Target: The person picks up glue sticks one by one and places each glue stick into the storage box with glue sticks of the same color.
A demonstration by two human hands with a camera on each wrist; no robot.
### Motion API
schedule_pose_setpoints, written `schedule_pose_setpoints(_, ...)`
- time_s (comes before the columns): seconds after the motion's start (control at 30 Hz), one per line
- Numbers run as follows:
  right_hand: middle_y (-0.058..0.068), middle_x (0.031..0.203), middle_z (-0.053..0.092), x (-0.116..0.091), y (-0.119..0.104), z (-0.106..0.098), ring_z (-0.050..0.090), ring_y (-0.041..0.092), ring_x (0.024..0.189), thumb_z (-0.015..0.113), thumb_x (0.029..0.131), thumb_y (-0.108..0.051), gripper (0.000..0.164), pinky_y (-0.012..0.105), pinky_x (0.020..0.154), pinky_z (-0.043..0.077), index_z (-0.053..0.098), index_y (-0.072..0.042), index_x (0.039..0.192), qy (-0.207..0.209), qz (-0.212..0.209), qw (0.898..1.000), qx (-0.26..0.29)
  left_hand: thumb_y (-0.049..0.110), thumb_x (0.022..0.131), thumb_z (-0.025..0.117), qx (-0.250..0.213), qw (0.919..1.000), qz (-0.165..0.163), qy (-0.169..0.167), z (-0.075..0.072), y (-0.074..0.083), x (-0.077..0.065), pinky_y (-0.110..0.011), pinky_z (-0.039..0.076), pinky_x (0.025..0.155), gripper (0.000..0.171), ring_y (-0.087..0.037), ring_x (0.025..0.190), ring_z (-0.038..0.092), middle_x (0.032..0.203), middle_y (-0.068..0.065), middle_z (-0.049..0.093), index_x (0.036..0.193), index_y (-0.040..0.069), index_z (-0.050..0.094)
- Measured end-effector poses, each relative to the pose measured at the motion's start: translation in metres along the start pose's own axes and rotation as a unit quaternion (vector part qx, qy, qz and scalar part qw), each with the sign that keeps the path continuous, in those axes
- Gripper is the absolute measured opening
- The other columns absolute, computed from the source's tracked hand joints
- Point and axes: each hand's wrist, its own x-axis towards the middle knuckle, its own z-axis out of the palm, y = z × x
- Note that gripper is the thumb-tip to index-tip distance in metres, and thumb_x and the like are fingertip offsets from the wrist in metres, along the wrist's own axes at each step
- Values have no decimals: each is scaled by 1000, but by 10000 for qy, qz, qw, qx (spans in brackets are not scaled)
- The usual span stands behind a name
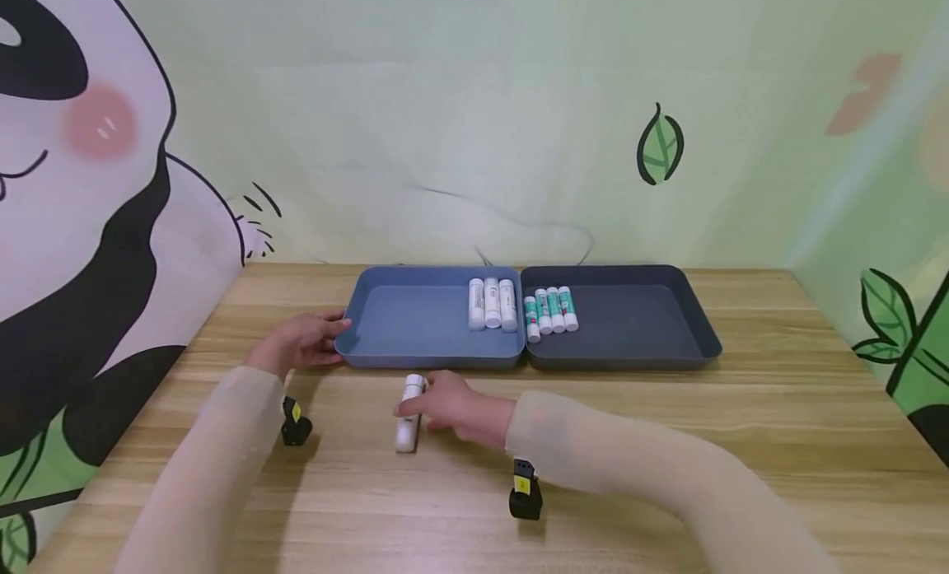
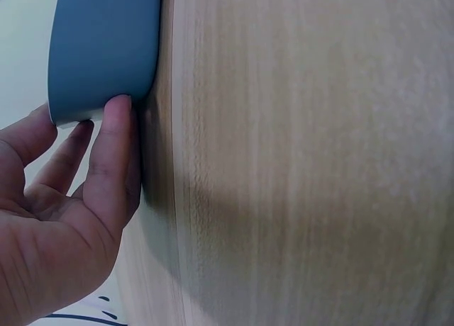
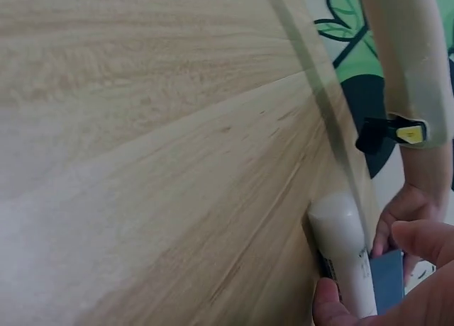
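On the tabletop in front of the blue tray (image 1: 415, 361) lies a white glue stick (image 1: 406, 439), its length pointing away from me. My right hand (image 1: 463, 405) grips it from the right, thumb across it and fingers on its far side. The right wrist view shows the white end of the glue stick (image 3: 339, 223) between thumb and fingers. At the blue tray's left end, my left hand (image 1: 307, 339) holds the rim, thumb at the upper edge. Its fingers touch the tray's outer wall (image 2: 106, 49) in the left wrist view.
Three white glue sticks (image 1: 492, 304) lie at the right of the blue tray. A dark grey tray (image 1: 623, 363) adjoins it, with several smaller green-and-white glue sticks (image 1: 554, 310) along its left side. Behind the wooden table (image 1: 630, 417) rises a printed wall (image 1: 415, 129).
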Motion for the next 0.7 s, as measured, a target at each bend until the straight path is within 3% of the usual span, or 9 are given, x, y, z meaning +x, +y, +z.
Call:
schedule_pose_setpoints(0.13,22,117,64,2,1,7,61,21,89,82,82,-6,62,26,70,55,53,11,134,255,-327,9985,-360,25,110,45,31,10000,-38,7,0,2,0,-22,61,82,66,-5,88,59,101,3,57,165,12,10)
schedule_pose_setpoints(0.3,25,114,65,0,3,10,62,23,88,84,79,-3,66,30,72,57,52,14,135,483,-726,9935,-727,26,110,45,47,10000,-38,6,1,2,0,-22,60,82,67,-6,89,58,105,2,56,165,11,9)
schedule_pose_setpoints(0.5,23,115,64,-2,4,10,60,22,85,84,79,-3,64,29,71,55,53,11,133,453,-743,9937,-700,25,110,44,57,10000,-52,-18,1,0,2,-22,60,83,67,-7,91,57,105,1,55,165,11,8)
schedule_pose_setpoints(0.7,24,120,58,-2,3,11,56,27,101,85,75,1,63,38,90,55,52,9,129,573,-933,9917,-679,25,110,45,63,10000,11,-16,-1,-1,2,-22,59,82,68,-5,91,57,107,2,55,165,11,7)
